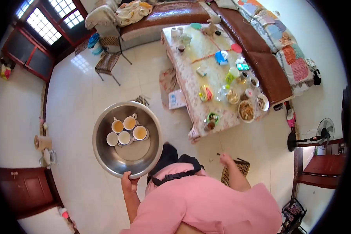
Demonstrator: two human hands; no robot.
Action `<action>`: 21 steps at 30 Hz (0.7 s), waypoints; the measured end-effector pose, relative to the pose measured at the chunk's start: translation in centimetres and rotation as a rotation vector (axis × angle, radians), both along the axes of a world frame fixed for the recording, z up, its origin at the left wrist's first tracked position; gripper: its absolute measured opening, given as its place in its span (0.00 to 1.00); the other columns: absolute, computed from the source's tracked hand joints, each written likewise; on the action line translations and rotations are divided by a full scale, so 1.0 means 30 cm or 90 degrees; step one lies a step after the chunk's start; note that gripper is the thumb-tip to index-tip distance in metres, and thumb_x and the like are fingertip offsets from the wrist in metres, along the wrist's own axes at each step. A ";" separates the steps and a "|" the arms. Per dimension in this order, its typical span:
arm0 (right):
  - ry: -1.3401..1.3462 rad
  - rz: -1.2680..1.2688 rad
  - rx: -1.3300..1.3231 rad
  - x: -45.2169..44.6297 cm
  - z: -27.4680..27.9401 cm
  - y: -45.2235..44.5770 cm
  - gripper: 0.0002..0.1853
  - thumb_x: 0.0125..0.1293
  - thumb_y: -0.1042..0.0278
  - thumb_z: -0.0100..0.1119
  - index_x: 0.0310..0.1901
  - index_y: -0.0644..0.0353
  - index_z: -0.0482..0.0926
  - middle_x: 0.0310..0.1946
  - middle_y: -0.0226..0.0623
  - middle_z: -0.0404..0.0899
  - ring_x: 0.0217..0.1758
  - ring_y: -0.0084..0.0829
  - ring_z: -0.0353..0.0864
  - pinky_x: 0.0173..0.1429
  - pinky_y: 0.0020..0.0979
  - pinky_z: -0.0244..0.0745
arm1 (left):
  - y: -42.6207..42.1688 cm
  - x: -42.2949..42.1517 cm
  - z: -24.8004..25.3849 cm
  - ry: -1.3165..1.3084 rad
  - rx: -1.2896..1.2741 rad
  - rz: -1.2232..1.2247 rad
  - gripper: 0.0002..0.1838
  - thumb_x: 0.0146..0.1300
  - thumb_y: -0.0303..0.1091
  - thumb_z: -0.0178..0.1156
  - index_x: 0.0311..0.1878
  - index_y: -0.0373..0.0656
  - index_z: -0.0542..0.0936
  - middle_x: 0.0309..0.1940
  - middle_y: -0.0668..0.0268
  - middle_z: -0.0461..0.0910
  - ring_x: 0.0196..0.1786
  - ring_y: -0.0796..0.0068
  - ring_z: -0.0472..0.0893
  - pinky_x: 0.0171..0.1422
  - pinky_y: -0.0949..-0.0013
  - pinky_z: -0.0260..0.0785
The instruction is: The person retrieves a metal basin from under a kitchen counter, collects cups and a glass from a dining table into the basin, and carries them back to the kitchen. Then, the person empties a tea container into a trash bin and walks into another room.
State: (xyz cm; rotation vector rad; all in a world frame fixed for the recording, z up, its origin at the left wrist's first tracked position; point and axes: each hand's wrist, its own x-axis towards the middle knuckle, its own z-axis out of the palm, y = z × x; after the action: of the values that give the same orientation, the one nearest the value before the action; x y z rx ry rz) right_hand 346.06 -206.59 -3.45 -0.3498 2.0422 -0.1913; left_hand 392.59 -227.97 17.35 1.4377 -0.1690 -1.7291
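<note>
A wide steel basin (pixel 134 154) hangs in front of me on the left, gripped at its near rim by my left hand (pixel 129 181). Inside it stand several white cups (pixel 124 137) grouped together, some of them yellowish inside. My right hand (pixel 225 158) is held out to the right, away from the basin, over the floor near a patterned stool. Its fingers look bent, and whether anything small is between them cannot be made out.
Ahead to the right is a long table (pixel 183 78) with a floral cloth, bearing bowls, jars, cups and packets. Brown sofas (pixel 257 58) line its far side. A chair (pixel 108 62) stands at the back left, a fan (pixel 324 130) at the right.
</note>
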 end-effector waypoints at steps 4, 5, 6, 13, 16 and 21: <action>-0.094 -0.230 0.025 0.073 0.059 0.033 0.08 0.59 0.68 0.46 0.39 0.58 0.73 0.30 0.33 0.75 0.27 0.28 0.77 0.28 0.31 0.70 | -0.342 -0.089 -0.003 -0.010 -0.011 -0.046 0.13 0.50 0.28 0.51 0.41 0.38 0.69 0.39 0.60 0.73 0.40 0.63 0.76 0.41 0.61 0.73; -0.076 -0.288 0.035 0.093 0.079 0.004 0.09 0.59 0.68 0.46 0.40 0.57 0.73 0.30 0.33 0.75 0.27 0.28 0.77 0.29 0.32 0.70 | -0.426 -0.105 -0.014 0.000 -0.006 -0.060 0.13 0.50 0.28 0.52 0.41 0.38 0.69 0.39 0.61 0.73 0.40 0.63 0.76 0.41 0.61 0.73; -0.111 -0.293 0.055 0.100 0.089 -0.028 0.08 0.58 0.68 0.47 0.38 0.57 0.73 0.30 0.33 0.75 0.27 0.28 0.77 0.29 0.32 0.70 | -0.508 -0.138 -0.014 0.015 -0.003 -0.070 0.13 0.50 0.28 0.52 0.41 0.38 0.70 0.39 0.61 0.73 0.40 0.64 0.76 0.41 0.61 0.73; -0.158 -0.236 0.033 0.011 -0.126 -0.380 0.08 0.57 0.66 0.49 0.34 0.60 0.73 0.25 0.34 0.75 0.24 0.29 0.76 0.26 0.33 0.71 | -0.922 -0.336 -0.083 0.050 -0.008 -0.114 0.12 0.50 0.28 0.51 0.40 0.38 0.69 0.37 0.60 0.75 0.39 0.62 0.78 0.44 0.59 0.73; -0.105 -0.169 -0.069 -0.135 -0.209 -0.652 0.08 0.58 0.64 0.49 0.34 0.58 0.72 0.23 0.33 0.74 0.23 0.28 0.76 0.23 0.30 0.70 | -1.047 -0.423 -0.044 0.019 0.005 -0.090 0.13 0.50 0.28 0.51 0.41 0.38 0.69 0.38 0.60 0.75 0.41 0.60 0.77 0.46 0.58 0.72; -0.064 -0.316 -0.263 -0.367 -0.077 -1.146 0.12 0.57 0.65 0.50 0.41 0.59 0.73 0.24 0.32 0.75 0.22 0.25 0.76 0.22 0.26 0.69 | -1.275 -0.547 0.006 0.000 0.003 -0.121 0.12 0.47 0.28 0.53 0.37 0.40 0.69 0.34 0.62 0.75 0.35 0.65 0.77 0.38 0.64 0.71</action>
State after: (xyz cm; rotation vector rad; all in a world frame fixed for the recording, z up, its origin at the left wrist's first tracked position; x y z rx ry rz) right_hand 335.04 -240.95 -5.77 -0.0721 1.9493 -0.9238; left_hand 376.17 -266.23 17.51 1.4639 -0.3100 -1.8842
